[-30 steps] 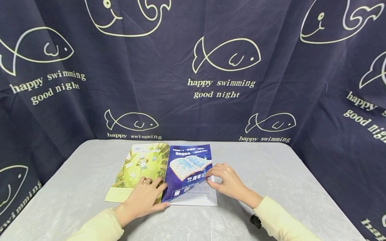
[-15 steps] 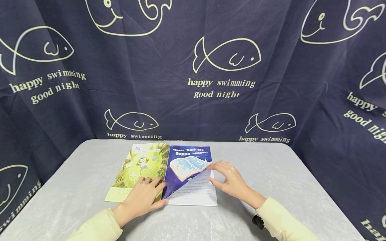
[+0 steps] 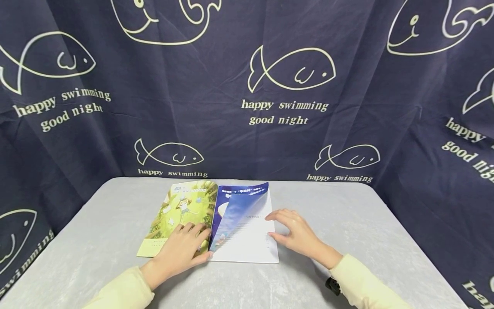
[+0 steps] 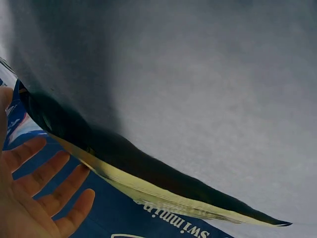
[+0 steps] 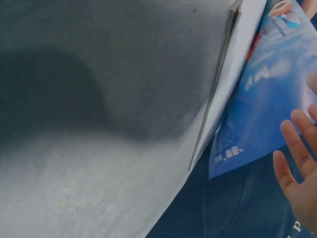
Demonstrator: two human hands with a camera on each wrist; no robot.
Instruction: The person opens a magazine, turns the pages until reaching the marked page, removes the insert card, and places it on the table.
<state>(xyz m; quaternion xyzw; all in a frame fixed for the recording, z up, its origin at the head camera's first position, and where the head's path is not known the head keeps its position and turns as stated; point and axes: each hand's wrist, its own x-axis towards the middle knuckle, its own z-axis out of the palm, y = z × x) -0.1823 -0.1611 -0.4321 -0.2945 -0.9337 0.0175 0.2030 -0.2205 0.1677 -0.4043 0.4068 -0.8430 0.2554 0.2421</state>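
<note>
An open booklet [image 3: 156,246] lies on the table, its left page [image 3: 189,197] green with a drawn child. On that page my left hand [image 3: 179,249] rests near the spine, fingers extended; the left wrist view shows the fingers spread beside the booklet's edge. A dark blue right-hand page [image 3: 241,189] is bent up and over to the left, baring its sky-blue underside [image 3: 235,214] and a white printed page [image 3: 251,246] below. My right hand [image 3: 299,234] hovers at the white page's right edge, thumb and forefinger apart, with nothing pinched between them.
The grey-white table [image 3: 347,214] extends around the booklet. Behind it and at both sides hangs a navy curtain [image 3: 216,98] with fish drawings and lettering. A black band [image 3: 332,286] shows at the right sleeve.
The blue page has lifted and curled further leftward, uncovering more of the white page. My right fingers have come away from the page's edge. My left hand stays on the left page.
</note>
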